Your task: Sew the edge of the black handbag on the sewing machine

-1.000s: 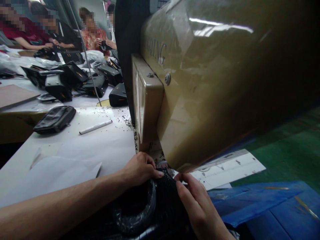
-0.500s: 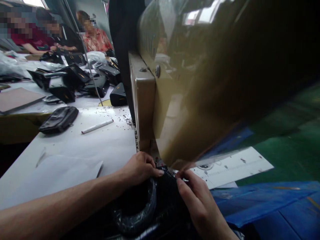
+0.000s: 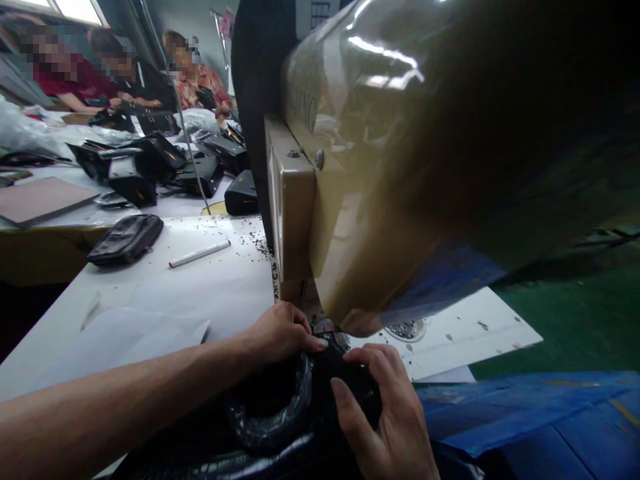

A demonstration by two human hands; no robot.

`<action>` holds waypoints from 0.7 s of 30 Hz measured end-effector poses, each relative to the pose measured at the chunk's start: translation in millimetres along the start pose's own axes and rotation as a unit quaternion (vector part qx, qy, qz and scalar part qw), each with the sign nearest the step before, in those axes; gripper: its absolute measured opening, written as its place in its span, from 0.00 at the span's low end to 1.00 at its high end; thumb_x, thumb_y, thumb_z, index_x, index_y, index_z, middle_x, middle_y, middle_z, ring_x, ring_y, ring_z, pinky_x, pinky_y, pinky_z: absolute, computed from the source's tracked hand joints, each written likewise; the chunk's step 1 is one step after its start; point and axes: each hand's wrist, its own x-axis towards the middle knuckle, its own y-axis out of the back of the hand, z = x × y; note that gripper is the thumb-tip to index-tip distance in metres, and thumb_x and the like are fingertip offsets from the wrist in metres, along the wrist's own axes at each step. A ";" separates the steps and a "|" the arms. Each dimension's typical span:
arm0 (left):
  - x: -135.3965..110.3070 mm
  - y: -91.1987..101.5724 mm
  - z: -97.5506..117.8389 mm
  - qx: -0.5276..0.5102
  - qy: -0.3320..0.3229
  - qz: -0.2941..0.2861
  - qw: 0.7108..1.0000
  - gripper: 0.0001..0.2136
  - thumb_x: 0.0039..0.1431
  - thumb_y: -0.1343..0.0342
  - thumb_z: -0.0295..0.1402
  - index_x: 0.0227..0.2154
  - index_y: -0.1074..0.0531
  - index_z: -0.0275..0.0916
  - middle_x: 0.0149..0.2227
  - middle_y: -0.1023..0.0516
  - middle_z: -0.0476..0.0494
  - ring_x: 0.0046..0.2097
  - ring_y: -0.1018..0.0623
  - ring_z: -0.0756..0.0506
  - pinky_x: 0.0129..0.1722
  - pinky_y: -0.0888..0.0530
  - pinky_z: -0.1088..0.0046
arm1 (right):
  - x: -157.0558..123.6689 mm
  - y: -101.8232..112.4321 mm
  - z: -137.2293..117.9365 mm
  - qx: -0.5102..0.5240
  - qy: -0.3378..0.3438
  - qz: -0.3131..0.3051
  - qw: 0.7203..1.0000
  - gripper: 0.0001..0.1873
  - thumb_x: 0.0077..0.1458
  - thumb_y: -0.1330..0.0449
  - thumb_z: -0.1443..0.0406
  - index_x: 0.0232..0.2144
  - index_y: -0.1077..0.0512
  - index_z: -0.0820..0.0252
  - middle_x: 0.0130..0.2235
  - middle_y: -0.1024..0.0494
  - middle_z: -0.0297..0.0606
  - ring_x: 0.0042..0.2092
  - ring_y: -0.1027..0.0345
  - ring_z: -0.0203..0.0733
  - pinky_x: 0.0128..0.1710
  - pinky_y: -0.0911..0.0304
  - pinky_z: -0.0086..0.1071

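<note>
A black bag piece (image 3: pixel 280 413) wrapped in clear plastic lies at the foot of a large tan sewing machine (image 3: pixel 360 187). My left hand (image 3: pixel 283 332) rests on its top edge, fingers curled and pressed on the black material right under the machine head. My right hand (image 3: pixel 380 413) lies over the right side of the same piece, fingers bent around it. The needle area is hidden behind my hands and the machine.
A white table (image 3: pixel 200 280) holds a white pen (image 3: pixel 199 253), a black pouch (image 3: pixel 126 239) and dark crumbs. Several black bags (image 3: pixel 150 160) lie further back, where other people sit. A white ruler plate (image 3: pixel 450 340) and blue sheet (image 3: pixel 525 407) lie right.
My right hand has slid down and back, from pinching at the machine foot to gripping the side of the black piece. The view has shifted slightly; my left hand stays put.
</note>
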 end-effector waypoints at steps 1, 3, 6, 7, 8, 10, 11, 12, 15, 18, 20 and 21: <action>-0.3 -0.3 0.2 0.006 0.005 0.000 1.000 0.12 0.41 0.29 0.41 0.21 0.22 0.39 0.21 0.24 0.49 0.33 0.24 0.43 0.33 0.29 0.71 | -1.1 -2.5 0.9 -0.001 0.008 0.011 1.000 0.10 0.64 0.43 0.56 0.43 0.30 0.53 0.43 0.31 0.37 0.45 0.32 0.48 0.46 0.35 0.41; 0.3 -1.3 0.3 0.015 0.017 -0.002 1.000 0.12 0.42 0.29 0.41 0.22 0.22 0.39 0.22 0.23 0.49 0.33 0.24 0.43 0.34 0.30 0.71 | -2.4 -5.8 3.3 -0.006 0.016 0.023 1.000 0.10 0.65 0.43 0.56 0.43 0.30 0.53 0.41 0.31 0.36 0.44 0.32 0.47 0.45 0.36 0.40; 2.7 -1.5 1.0 0.020 0.033 -0.010 0.999 0.12 0.41 0.28 0.41 0.23 0.21 0.39 0.22 0.24 0.49 0.32 0.25 0.43 0.33 0.31 0.71 | -3.0 -7.5 5.5 -0.007 0.011 0.023 1.000 0.10 0.66 0.44 0.55 0.43 0.30 0.53 0.39 0.29 0.34 0.42 0.31 0.46 0.43 0.36 0.39; 3.0 -0.4 1.8 0.021 0.037 -0.014 0.999 0.12 0.41 0.28 0.41 0.23 0.22 0.39 0.21 0.25 0.50 0.32 0.26 0.44 0.33 0.31 0.71 | -3.0 -7.7 5.5 -0.008 0.007 0.023 1.000 0.11 0.66 0.44 0.54 0.43 0.29 0.53 0.38 0.28 0.34 0.41 0.30 0.46 0.42 0.36 0.38; 2.6 1.5 3.1 0.025 0.039 -0.019 0.999 0.12 0.41 0.29 0.42 0.23 0.22 0.39 0.21 0.25 0.50 0.31 0.26 0.44 0.32 0.32 0.71 | -3.1 -7.8 5.3 -0.008 0.003 0.024 1.000 0.11 0.66 0.43 0.54 0.42 0.29 0.53 0.38 0.27 0.34 0.41 0.30 0.46 0.42 0.36 0.38; -0.7 7.5 6.6 0.035 0.041 -0.037 0.998 0.13 0.42 0.29 0.44 0.22 0.23 0.40 0.21 0.27 0.51 0.30 0.28 0.45 0.31 0.34 0.71 | -3.3 -8.3 4.1 -0.012 -0.008 0.029 0.999 0.12 0.65 0.43 0.53 0.42 0.28 0.53 0.37 0.24 0.34 0.40 0.28 0.46 0.41 0.35 0.37; -3.4 11.2 8.4 0.043 0.041 -0.049 0.997 0.14 0.43 0.30 0.45 0.20 0.23 0.40 0.20 0.28 0.52 0.29 0.29 0.46 0.29 0.35 0.71 | -3.4 -8.5 3.4 -0.015 -0.014 0.032 0.999 0.13 0.65 0.43 0.52 0.41 0.28 0.53 0.37 0.23 0.34 0.38 0.27 0.46 0.40 0.34 0.37; -6.5 14.7 10.1 0.052 0.042 -0.063 0.996 0.15 0.44 0.31 0.45 0.19 0.24 0.40 0.20 0.29 0.52 0.27 0.30 0.46 0.28 0.36 0.70 | -3.5 -8.8 2.8 -0.018 -0.020 0.034 0.999 0.13 0.64 0.43 0.52 0.41 0.27 0.53 0.36 0.22 0.34 0.37 0.27 0.46 0.38 0.34 0.36; -15.5 20.2 12.5 0.077 0.048 -0.092 0.992 0.18 0.48 0.34 0.47 0.17 0.29 0.40 0.18 0.34 0.53 0.24 0.35 0.48 0.25 0.41 0.69 | -4.1 -9.6 1.4 -0.021 -0.038 0.036 0.998 0.15 0.63 0.42 0.50 0.40 0.27 0.53 0.33 0.21 0.33 0.32 0.27 0.45 0.33 0.34 0.35; -19.6 15.4 12.5 0.084 0.053 -0.069 0.993 0.15 0.52 0.36 0.44 0.18 0.30 0.41 0.19 0.37 0.55 0.24 0.36 0.48 0.25 0.43 0.69 | -5.6 -10.3 1.1 -0.016 -0.058 0.038 0.997 0.17 0.62 0.42 0.49 0.40 0.27 0.54 0.30 0.22 0.32 0.28 0.29 0.43 0.29 0.35 0.34; -19.8 10.0 13.6 0.086 0.060 -0.041 0.994 0.14 0.51 0.36 0.41 0.18 0.30 0.40 0.19 0.37 0.54 0.26 0.35 0.48 0.25 0.43 0.69 | -7.1 -10.9 1.5 -0.015 -0.068 0.038 0.997 0.17 0.62 0.43 0.48 0.40 0.27 0.54 0.29 0.22 0.31 0.27 0.29 0.43 0.29 0.35 0.34; -19.7 7.7 14.8 0.088 0.065 -0.029 0.994 0.13 0.51 0.35 0.40 0.18 0.30 0.40 0.19 0.37 0.54 0.26 0.35 0.48 0.25 0.44 0.69 | -8.0 -11.4 1.8 -0.016 -0.070 0.037 0.997 0.17 0.62 0.43 0.48 0.40 0.27 0.54 0.29 0.23 0.31 0.28 0.30 0.43 0.30 0.35 0.34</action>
